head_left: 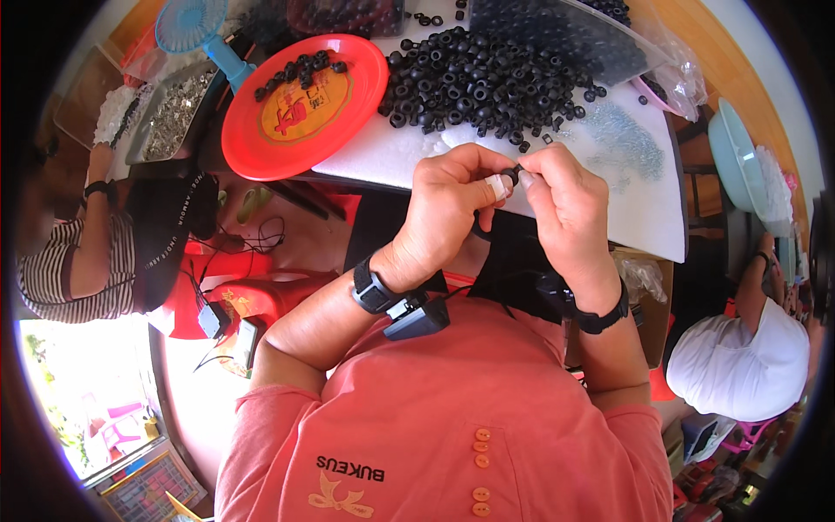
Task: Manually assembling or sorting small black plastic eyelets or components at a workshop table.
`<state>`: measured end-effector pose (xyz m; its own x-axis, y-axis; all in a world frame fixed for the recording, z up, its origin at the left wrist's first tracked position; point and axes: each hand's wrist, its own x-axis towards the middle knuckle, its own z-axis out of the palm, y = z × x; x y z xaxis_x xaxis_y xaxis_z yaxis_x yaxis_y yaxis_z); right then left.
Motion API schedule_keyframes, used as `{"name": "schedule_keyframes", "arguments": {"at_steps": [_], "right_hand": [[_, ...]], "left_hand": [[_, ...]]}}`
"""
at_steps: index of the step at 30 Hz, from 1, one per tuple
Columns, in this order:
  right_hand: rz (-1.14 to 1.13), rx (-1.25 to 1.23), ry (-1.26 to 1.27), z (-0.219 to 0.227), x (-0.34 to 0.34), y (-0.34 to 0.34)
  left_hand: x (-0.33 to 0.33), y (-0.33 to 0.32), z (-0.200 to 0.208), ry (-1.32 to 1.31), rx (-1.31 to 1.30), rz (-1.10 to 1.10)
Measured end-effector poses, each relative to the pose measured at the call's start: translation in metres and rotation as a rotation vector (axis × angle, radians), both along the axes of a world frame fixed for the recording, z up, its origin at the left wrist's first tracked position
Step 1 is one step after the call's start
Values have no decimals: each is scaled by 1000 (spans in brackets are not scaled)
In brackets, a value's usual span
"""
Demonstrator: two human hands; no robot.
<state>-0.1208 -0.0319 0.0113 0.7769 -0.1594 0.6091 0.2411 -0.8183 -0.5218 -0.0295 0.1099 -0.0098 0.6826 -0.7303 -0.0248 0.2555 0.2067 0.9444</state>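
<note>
My left hand (448, 204) pinches a small black ring-shaped piece (512, 174) between thumb and fingers, just off the near edge of the table. A pale wrap or tape shows on one of its digits. My right hand (570, 204) meets it there, thumb and forefinger pinched against the piece; whatever else they grip is too small to make out. Beyond both hands a large heap of similar black pieces (487, 83) lies on a white padded sheet (374, 161). Tiny clear or silvery bits (622, 139) are scattered on the sheet to the right of the heap.
A red round plate (248, 143) at the left carries several black pieces. Behind it stand a blue fan (193, 26) and a metal tray (143, 143) of shiny parts. Clear plastic bins (565, 35) sit at the back. People work at left (78, 261) and right (739, 357).
</note>
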Motion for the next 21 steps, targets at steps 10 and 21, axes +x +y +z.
{"name": "schedule_keyframes", "arguments": {"at_steps": [10, 21], "right_hand": [[76, 147, -38, -7, 3, -9], [86, 86, -166, -19, 5, -6]], "left_hand": [[-1, -3, 3, 58, 10, 32], [0, -4, 8, 77, 69, 45]]}}
